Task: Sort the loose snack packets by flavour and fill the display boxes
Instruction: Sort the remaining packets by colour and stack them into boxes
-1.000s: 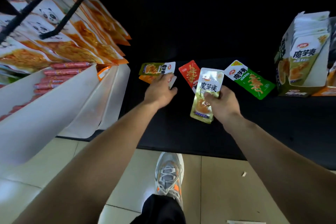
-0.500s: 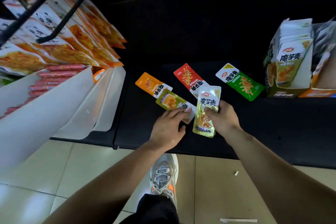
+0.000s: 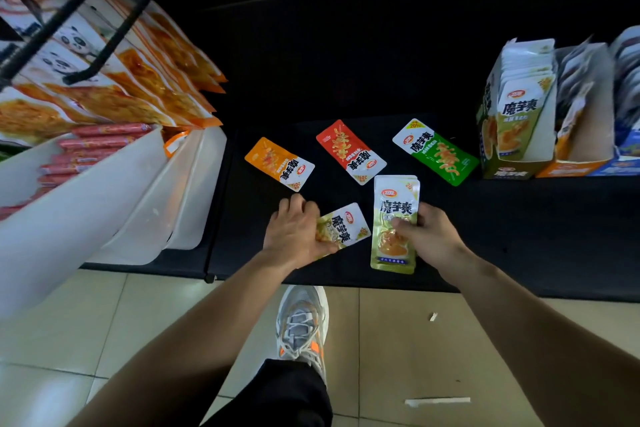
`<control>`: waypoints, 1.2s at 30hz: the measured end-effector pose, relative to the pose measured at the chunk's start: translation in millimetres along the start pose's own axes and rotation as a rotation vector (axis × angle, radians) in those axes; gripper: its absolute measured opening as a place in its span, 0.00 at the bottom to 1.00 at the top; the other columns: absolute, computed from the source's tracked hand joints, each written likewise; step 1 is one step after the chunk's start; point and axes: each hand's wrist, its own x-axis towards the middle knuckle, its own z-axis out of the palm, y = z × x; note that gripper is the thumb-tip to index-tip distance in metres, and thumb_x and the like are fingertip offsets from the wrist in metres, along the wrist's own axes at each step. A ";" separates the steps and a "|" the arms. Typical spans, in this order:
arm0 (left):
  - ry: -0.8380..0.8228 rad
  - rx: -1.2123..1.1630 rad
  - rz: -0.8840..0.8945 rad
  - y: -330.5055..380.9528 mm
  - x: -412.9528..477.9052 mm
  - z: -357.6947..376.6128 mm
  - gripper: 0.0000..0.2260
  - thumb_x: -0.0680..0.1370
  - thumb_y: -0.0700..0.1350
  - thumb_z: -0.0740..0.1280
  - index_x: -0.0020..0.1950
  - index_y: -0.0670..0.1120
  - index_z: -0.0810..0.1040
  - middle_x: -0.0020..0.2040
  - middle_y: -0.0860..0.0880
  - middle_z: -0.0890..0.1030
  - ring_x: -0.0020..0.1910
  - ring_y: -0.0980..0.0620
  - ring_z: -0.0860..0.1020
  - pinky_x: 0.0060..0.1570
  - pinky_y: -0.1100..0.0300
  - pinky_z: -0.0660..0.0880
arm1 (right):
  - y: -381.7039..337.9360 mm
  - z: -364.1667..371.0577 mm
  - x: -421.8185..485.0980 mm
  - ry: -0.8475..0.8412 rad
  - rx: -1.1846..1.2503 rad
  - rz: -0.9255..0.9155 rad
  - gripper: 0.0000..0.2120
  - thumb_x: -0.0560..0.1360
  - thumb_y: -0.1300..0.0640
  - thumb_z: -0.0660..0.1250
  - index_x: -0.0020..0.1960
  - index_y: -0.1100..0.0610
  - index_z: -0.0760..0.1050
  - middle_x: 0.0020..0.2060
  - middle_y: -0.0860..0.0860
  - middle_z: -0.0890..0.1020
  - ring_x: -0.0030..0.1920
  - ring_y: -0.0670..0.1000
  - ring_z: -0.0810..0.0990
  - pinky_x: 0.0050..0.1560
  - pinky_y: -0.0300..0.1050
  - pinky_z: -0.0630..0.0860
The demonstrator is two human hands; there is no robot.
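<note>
The left hand (image 3: pixel 294 232) pinches a tilted olive-green foil snack packet (image 3: pixel 344 224) just frame-left of the upright matching stack (image 3: pixel 394 215) clasped by fingers of the right hand (image 3: pixel 431 238).

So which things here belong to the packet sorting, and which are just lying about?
Job: olive packets gripped by right hand; single olive packet gripped by left hand; orange packet; red packet; green packet; display boxes.
Lying about: sausages; panda bags; paper scrap.

Beyond the fingers (image 3: pixel 298 205) lie an orange packet (image 3: pixel 278 163), a red packet (image 3: pixel 349 151) and a green packet (image 3: pixel 438 153). Bare desk (image 3: pixel 519 236) to their right ends at the display boxes (image 3: pixel 510 173).
</note>
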 end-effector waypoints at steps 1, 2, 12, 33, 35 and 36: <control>-0.033 -0.125 -0.049 2.9 -2.7 -1.2 0.26 0.71 0.65 0.73 0.58 0.50 0.69 0.55 0.50 0.74 0.54 0.48 0.75 0.47 0.53 0.72 | 0.0 -0.8 -1.6 -0.018 0.019 0.008 0.03 0.78 0.54 0.70 0.51 0.48 0.81 0.43 0.44 0.87 0.44 0.46 0.87 0.48 0.48 0.81; -0.069 -0.313 -0.105 6.3 -4.9 -3.2 0.21 0.74 0.60 0.72 0.57 0.50 0.68 0.52 0.51 0.77 0.50 0.49 0.79 0.42 0.54 0.73 | 0.0 -1.3 -3.5 -0.048 0.054 0.018 0.03 0.79 0.55 0.70 0.52 0.48 0.81 0.44 0.45 0.88 0.44 0.47 0.87 0.47 0.49 0.81; -0.263 -1.389 -0.164 62.0 -12.5 -16.8 0.12 0.81 0.38 0.65 0.62 0.50 0.77 0.56 0.44 0.84 0.54 0.48 0.84 0.55 0.51 0.81 | -4.0 16.0 -6.0 -0.007 0.254 0.071 0.08 0.79 0.53 0.71 0.56 0.43 0.75 0.50 0.47 0.85 0.47 0.48 0.86 0.51 0.54 0.83; -0.242 -0.950 0.037 133.5 4.1 -148.5 0.18 0.73 0.49 0.76 0.60 0.55 0.75 0.52 0.56 0.84 0.48 0.56 0.84 0.51 0.54 0.81 | -125.7 -96.0 -76.6 -0.145 -0.396 -0.052 0.14 0.82 0.39 0.58 0.51 0.47 0.75 0.46 0.49 0.83 0.46 0.49 0.83 0.46 0.48 0.80; -0.224 -0.972 0.039 152.9 10.9 -168.7 0.18 0.73 0.48 0.76 0.59 0.54 0.75 0.51 0.56 0.85 0.47 0.56 0.84 0.47 0.57 0.81 | -137.2 -134.3 -99.1 -0.100 -0.501 -0.088 0.14 0.81 0.37 0.59 0.49 0.46 0.75 0.46 0.49 0.82 0.47 0.50 0.82 0.52 0.53 0.80; -0.211 -0.975 0.038 164.8 16.0 -176.2 0.18 0.73 0.47 0.77 0.59 0.54 0.75 0.51 0.56 0.84 0.47 0.56 0.84 0.46 0.58 0.80 | -138.3 -155.2 -109.6 -0.076 -0.544 -0.099 0.14 0.80 0.38 0.60 0.48 0.46 0.76 0.46 0.50 0.82 0.47 0.51 0.82 0.53 0.56 0.80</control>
